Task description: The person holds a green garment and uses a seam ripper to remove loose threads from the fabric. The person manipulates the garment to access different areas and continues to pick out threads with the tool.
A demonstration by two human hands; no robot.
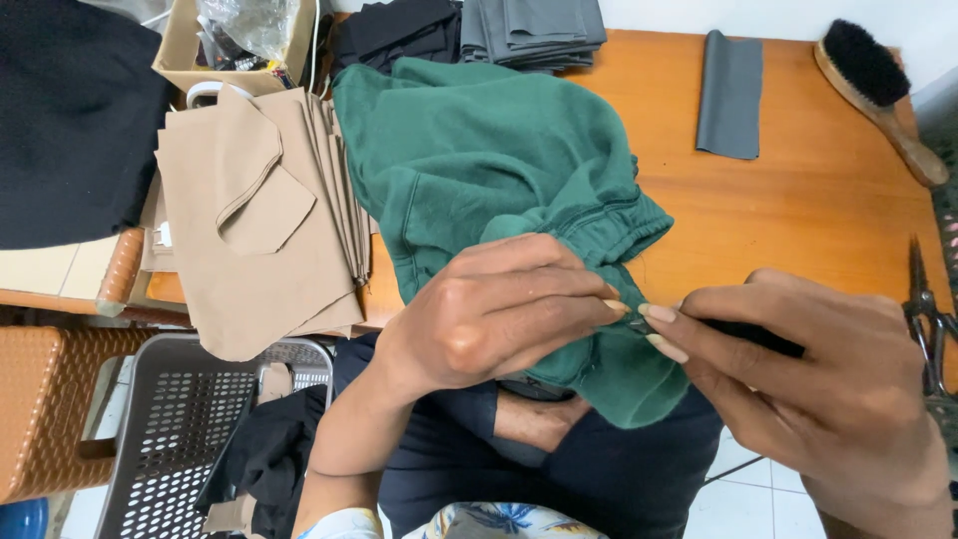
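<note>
While the left hand (489,314) pinches a fold of the green garment (479,170) between thumb and fingers, the right hand (818,379) closes on a small dark tool (743,334) — its tip meets the cloth just beside the left fingertips. Most of the garment lies bunched on the orange table (818,210), its near edge hanging over the lap. Left of it sits a stack of tan pieces (249,210); at far right, a brush (878,95); scissors (928,319) near the right hand.
</note>
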